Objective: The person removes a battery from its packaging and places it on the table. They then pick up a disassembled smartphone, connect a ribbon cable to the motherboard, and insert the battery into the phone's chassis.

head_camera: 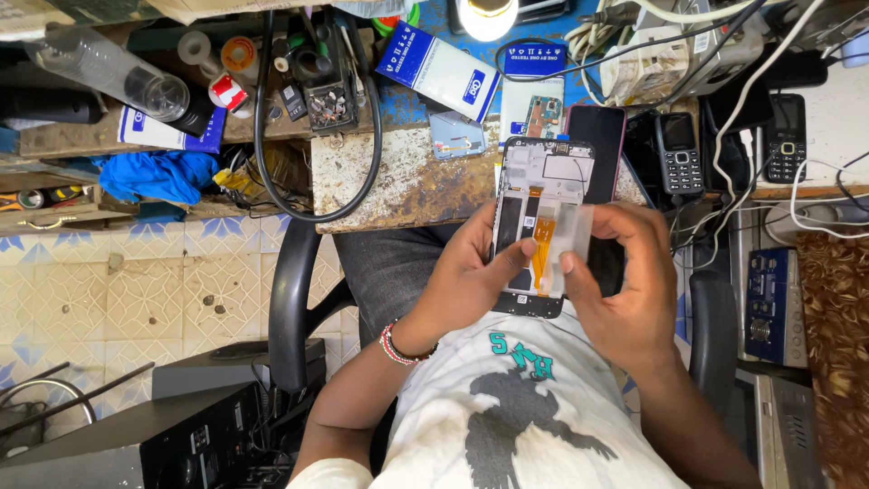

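Phone frame [543, 213], opened, white inside with orange flex strip down middle, held upright above your lap, just off desk [398, 186] edge. Your left hand [471, 281] grips its left side, thumb pressed on inner face. Your right hand [625, 290] wraps right side, thumb on clear film piece [573, 237] over frame. Dark phone [599, 145] lies just behind frame. Keypad phone [679, 154] right of that. Blue-white box [439, 71] farther up desk; black cable loop [317, 136] at left.
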